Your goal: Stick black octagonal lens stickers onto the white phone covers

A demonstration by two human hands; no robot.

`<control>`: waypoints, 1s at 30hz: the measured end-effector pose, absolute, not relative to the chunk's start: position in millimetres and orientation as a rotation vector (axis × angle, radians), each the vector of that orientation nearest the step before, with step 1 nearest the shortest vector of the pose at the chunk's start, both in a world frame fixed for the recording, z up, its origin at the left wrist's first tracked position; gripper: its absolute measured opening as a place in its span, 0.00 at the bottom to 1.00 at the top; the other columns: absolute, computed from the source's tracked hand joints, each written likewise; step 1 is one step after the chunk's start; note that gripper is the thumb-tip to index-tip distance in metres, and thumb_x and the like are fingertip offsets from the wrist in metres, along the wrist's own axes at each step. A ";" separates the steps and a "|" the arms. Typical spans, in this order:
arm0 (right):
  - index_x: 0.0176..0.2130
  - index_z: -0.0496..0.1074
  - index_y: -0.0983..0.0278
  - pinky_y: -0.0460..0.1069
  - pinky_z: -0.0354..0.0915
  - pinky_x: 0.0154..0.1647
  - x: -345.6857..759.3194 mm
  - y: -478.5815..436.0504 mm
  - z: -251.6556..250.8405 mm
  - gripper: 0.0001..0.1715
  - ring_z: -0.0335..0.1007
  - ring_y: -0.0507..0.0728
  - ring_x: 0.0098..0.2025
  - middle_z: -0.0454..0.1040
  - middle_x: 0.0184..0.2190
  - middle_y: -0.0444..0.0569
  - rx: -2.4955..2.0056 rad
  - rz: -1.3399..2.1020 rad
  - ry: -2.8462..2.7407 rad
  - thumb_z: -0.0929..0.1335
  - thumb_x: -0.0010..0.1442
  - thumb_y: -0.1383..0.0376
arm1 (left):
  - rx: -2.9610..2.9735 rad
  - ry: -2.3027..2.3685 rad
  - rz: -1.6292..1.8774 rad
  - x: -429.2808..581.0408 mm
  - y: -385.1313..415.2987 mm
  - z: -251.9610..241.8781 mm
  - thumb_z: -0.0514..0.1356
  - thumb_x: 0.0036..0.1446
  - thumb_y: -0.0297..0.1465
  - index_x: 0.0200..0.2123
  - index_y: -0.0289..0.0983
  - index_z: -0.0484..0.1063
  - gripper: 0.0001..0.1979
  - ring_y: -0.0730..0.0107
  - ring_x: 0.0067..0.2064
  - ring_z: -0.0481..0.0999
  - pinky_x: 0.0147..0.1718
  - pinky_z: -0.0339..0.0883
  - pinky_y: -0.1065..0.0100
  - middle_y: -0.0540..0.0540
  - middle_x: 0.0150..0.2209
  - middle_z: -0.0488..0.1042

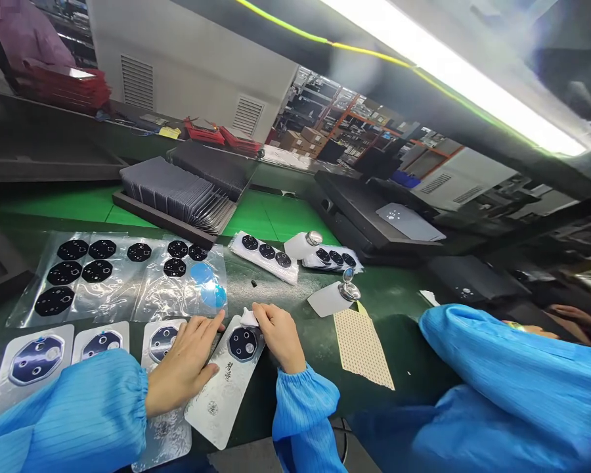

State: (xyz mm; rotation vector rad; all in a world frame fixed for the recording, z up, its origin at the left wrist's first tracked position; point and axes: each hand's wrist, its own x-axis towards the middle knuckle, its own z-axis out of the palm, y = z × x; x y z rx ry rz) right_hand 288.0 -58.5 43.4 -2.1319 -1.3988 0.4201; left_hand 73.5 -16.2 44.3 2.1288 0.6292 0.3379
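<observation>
A silver phone back cover [221,394] lies at a slant before me, with a dark octagonal camera lens plate [242,343] near its top. Fingers stretched out, my left hand [187,361] rests along the cover's left edge. In my right hand [278,332] a small folded white wipe [249,318] is pinched against the cover's top edge. Partly beneath my left arm lies another cover [170,440]. Two more covers, one with its octagonal plate [37,360] in full sight, lie to the left, partly hidden by my sleeve.
Plastic film [123,282] bears several black lens discs. White pump bottles [329,299] stand to the right by a dotted beige sheet [364,345]. Behind are a rack of dark plates [172,190] and a black tray [364,217]. A co-worker's blue sleeve [512,368] is at right.
</observation>
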 end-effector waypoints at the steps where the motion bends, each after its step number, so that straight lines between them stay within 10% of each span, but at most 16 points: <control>1: 0.17 0.51 0.61 0.48 0.47 0.26 286.2 -58.7 45.0 0.27 0.54 0.53 0.24 0.57 0.16 0.43 -2.104 0.430 -1.388 0.56 0.62 0.52 | 2.099 0.617 0.341 74.1 -15.0 43.3 0.53 0.56 0.23 0.70 0.43 0.39 0.41 0.53 0.58 0.60 0.59 0.56 0.45 0.40 0.56 0.64; 7: 0.18 0.50 0.61 0.48 0.48 0.26 279.3 -49.8 63.1 0.27 0.52 0.52 0.24 0.54 0.16 0.41 -1.895 0.456 -1.294 0.59 0.60 0.49 | 1.673 0.633 0.280 77.1 -9.1 49.8 0.55 0.59 0.32 0.69 0.39 0.44 0.36 0.64 0.40 0.71 0.43 0.68 0.59 0.43 0.46 0.68; 13: 0.23 0.50 0.60 0.46 0.51 0.26 269.3 -23.2 74.0 0.25 0.48 0.50 0.26 0.52 0.22 0.40 -1.667 0.438 -1.097 0.58 0.64 0.49 | 1.263 0.627 0.427 43.5 0.1 67.0 0.59 0.60 0.35 0.54 0.36 0.64 0.20 0.62 0.44 0.75 0.47 0.66 0.63 0.45 0.43 0.75; 30: 0.21 0.62 0.62 0.48 0.53 0.29 248.8 -8.8 16.9 0.31 0.56 0.53 0.28 0.62 0.22 0.43 -1.703 0.542 -1.081 0.62 0.59 0.40 | 1.197 0.804 0.586 8.8 16.6 60.4 0.61 0.53 0.35 0.45 0.37 0.65 0.17 0.61 0.50 0.75 0.51 0.64 0.61 0.46 0.44 0.76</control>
